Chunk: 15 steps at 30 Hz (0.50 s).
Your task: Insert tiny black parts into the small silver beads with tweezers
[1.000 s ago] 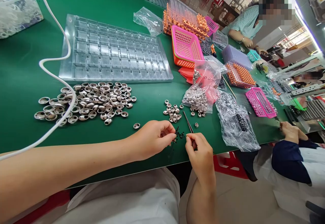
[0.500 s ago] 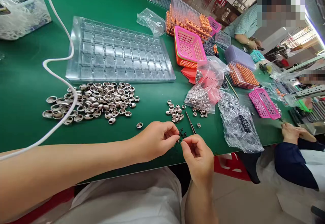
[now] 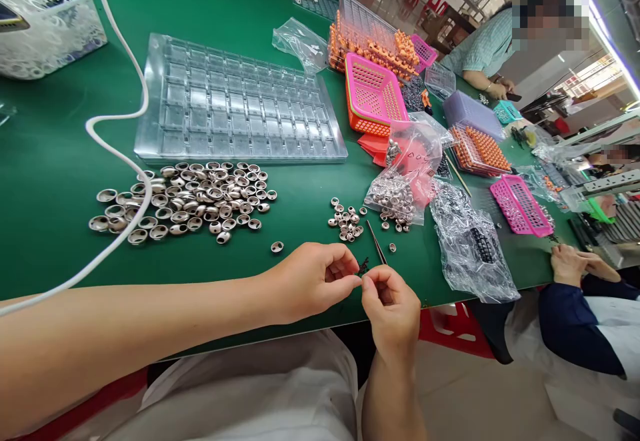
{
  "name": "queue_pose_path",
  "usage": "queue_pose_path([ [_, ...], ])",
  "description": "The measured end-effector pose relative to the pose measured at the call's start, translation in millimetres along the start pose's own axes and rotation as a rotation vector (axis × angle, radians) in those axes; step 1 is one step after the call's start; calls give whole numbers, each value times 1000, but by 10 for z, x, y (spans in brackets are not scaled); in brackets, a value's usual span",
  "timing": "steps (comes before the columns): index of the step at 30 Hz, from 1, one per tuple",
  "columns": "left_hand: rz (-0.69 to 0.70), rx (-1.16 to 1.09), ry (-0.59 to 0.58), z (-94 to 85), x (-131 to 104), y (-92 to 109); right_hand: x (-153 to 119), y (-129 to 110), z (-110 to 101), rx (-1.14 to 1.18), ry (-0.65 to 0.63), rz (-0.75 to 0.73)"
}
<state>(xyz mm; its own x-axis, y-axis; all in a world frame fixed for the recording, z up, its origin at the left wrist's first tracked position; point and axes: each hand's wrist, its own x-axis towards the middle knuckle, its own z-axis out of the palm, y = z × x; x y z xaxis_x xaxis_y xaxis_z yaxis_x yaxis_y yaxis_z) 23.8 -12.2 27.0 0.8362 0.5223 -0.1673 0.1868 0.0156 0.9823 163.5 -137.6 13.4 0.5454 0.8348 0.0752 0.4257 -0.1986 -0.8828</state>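
My left hand (image 3: 320,281) and my right hand (image 3: 393,304) meet at the table's front edge, fingers pinched and tips touching. Whatever is between the fingertips is too small or hidden to make out. Just beyond them shows a cluster of small black parts (image 3: 364,266), partly covered by the fingers. Pointed tweezers (image 3: 377,242) lie behind my right hand. A small heap of silver, hollow metal pieces (image 3: 346,220) is beyond the hands. One larger silver cup-like ring (image 3: 277,247) rests alone by my left wrist, right of a big pile of similar rings (image 3: 195,194).
A clear compartment tray (image 3: 240,104) lies behind the big pile. A white cable (image 3: 117,116) crosses the left side. Pink baskets (image 3: 375,91), a bag of metal pieces (image 3: 397,191) and a crumpled plastic bag (image 3: 470,241) lie to the right. Co-workers sit around the table.
My left fingertips have moved slightly right, closing against the right ones. Less of the black cluster shows between the hands. The whole view has shifted slightly.
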Motion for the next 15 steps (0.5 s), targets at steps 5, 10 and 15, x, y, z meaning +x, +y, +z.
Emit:
queue_pose_path([
  [5, -32, 12, -18, 3, -8, -4, -7, 3, 12, 107, -1, 62],
  [10, 0, 41, -21, -9, -9, -7, 30, 76, 14, 406, -100, 271],
  [15, 67, 105, -18, -12, -14, -11, 134, 96, 2, 720, -283, 505],
])
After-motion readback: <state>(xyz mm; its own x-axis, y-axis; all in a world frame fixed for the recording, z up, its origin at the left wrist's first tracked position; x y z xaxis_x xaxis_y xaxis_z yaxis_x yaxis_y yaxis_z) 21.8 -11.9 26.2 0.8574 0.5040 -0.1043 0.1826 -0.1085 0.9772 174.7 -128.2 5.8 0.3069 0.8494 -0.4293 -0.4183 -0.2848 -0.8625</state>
